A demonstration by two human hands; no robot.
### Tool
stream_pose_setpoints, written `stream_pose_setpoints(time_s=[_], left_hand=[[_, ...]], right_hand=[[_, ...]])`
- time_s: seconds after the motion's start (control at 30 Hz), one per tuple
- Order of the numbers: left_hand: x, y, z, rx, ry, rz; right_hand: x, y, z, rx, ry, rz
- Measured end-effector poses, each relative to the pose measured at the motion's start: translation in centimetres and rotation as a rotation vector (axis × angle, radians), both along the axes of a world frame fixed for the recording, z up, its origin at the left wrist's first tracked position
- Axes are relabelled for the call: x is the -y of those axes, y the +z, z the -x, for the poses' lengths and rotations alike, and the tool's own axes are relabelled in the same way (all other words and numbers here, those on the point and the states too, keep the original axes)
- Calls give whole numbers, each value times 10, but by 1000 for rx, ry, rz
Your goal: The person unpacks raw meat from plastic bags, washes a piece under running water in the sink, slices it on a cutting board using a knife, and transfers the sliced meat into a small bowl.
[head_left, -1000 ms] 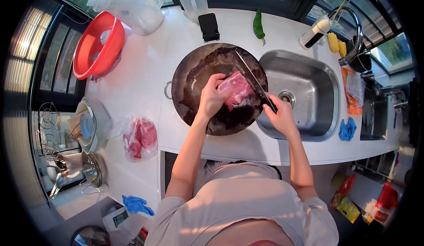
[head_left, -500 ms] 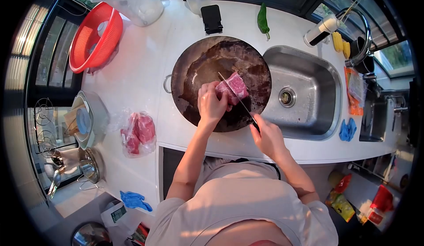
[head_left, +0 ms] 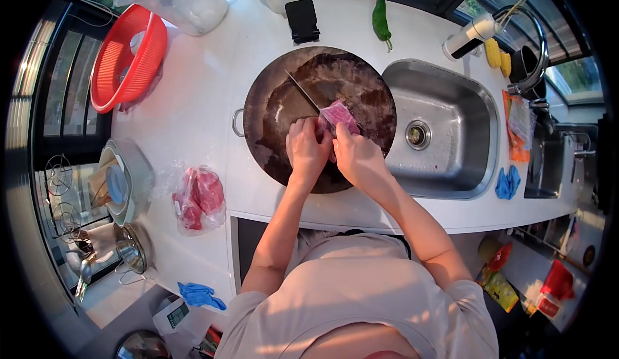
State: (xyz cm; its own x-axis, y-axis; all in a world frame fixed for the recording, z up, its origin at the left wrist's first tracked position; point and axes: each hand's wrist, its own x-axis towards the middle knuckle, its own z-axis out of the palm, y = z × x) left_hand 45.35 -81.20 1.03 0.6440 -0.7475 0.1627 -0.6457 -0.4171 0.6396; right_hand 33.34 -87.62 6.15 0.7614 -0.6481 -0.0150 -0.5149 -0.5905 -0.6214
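Gripping the knife (head_left: 302, 90), my right hand (head_left: 361, 159) sits close by the meat (head_left: 340, 114), the blade against it. My left hand (head_left: 307, 149), fingers bent, is clamped on the meat's left side. On my remote view, the meat lies on the round board (head_left: 267, 143), just beside the sink (head_left: 451, 117); farther left, a plastic bag (head_left: 198, 198) rests on the surface (head_left: 193, 94).

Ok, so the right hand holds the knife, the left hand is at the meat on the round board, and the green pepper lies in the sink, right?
Not quite: the green pepper is not in the sink. The head view shows it lying on the white counter, beyond the round board. The right hand holds the knife, and the left hand is at the meat.
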Motion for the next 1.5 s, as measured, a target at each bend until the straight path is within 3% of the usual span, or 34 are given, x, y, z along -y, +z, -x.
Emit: stream_pose_setpoints(time_s=[0.3,0.43,0.5,0.63,0.67,0.73,0.8,0.83,0.93,1.03,1.1,1.23,1.33,1.43,1.5], left_hand=[[2,-3,2,14,10,-25],[0,0,2,-10,-28,-73],[-3,1,2,6,-26,-128],[-4,-6,-1,-19,-27,112],[-7,-3,-2,-128,2,150],[-10,44,-2,-633,60,206],[-18,42,-21,-548,118,243],[-21,21,-40,-209,142,255],[-23,14,-72,17,172,155],[-7,18,-50,342,113,145],[5,10,-22,117,-10,66],[22,4,27,273,-56,44],[35,-14,37,128,-225,254],[43,-7,40,-299,-357,371],[37,21,30,-561,-405,182]], right_hand=[[-38,22,83,-218,-36,-23],[-19,2,20,-143,6,84],[-10,5,-10,-270,12,-35],[-7,2,23,-165,8,-59],[-12,2,41,-155,-9,-76],[-25,14,77,-267,10,-49],[-36,24,109,-321,8,-91],[-38,25,122,-347,3,-111],[-41,17,150,-241,-3,-31],[-36,26,168,-157,-77,-159],[-39,23,176,-14,-178,-237],[-36,24,179,75,-308,-288],[-31,12,180,144,-340,-230],[-24,10,173,137,-391,-222],[-20,5,168,215,-369,-165]])
